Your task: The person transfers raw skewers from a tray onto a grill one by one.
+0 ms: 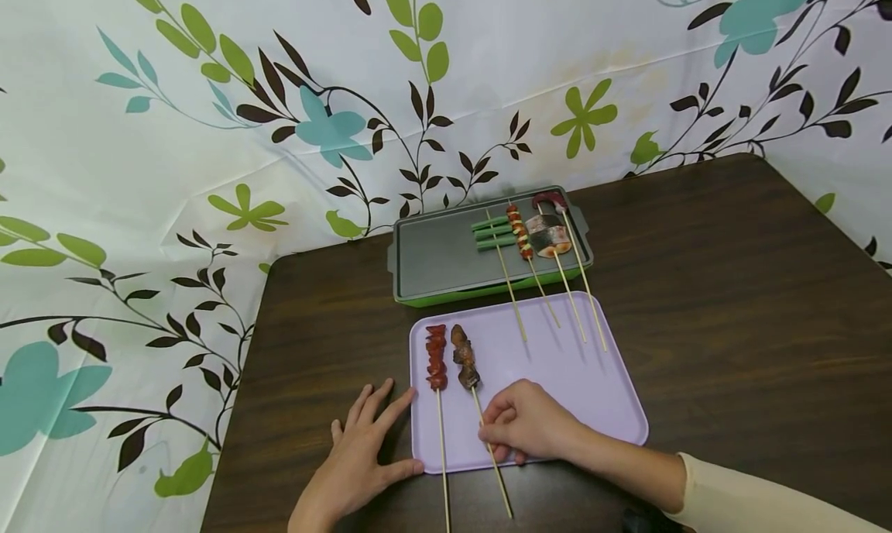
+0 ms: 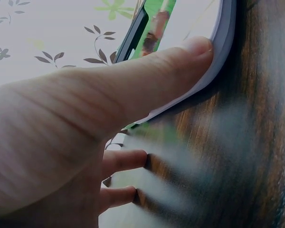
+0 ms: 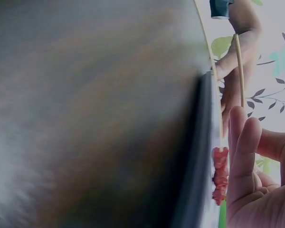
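My right hand pinches the stick of a brown meat skewer between thumb and fingers, over the front of the lilac tray. To its left on the tray lies a red meat skewer, its stick reaching past the front rim. My left hand is spread at the tray's left side, thumb at the front left corner. The left wrist view shows that thumb lying across the rim. In the right wrist view, the pinched stick rises from the fingers of my right hand.
Behind the tray stands a green grill with a grey plate. On its right half lie a green vegetable skewer, a red and white skewer, a fish skewer and a dark red one. A patterned cloth hangs behind the brown table.
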`<state>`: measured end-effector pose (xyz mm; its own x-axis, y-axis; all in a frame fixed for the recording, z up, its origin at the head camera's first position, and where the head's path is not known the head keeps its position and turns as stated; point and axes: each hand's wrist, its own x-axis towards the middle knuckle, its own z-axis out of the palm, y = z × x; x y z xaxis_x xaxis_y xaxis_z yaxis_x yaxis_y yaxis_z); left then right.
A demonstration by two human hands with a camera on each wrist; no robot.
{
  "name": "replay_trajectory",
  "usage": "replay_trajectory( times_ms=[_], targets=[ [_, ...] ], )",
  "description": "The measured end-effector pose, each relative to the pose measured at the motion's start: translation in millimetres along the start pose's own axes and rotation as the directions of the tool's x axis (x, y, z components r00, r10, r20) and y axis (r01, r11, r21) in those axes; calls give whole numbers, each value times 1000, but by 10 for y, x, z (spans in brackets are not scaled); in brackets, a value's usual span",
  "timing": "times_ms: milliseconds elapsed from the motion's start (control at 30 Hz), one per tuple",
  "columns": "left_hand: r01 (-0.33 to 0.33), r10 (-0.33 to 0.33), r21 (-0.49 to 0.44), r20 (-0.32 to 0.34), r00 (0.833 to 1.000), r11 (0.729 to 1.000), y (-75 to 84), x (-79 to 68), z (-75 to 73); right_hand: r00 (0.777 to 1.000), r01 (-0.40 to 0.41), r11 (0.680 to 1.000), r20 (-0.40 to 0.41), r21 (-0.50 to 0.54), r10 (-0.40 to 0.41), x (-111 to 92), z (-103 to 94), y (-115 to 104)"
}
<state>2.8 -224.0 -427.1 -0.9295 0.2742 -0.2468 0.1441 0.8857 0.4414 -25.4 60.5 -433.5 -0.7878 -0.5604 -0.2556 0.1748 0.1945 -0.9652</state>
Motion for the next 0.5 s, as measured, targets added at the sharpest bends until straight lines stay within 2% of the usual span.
replay_trajectory(
  times_ms=[500],
  targets=[
    [-7,7,3,-3,1000,1000,-10,-8,9,997,76,992,-1,-101,-77,53,-122,-452]
  ],
)
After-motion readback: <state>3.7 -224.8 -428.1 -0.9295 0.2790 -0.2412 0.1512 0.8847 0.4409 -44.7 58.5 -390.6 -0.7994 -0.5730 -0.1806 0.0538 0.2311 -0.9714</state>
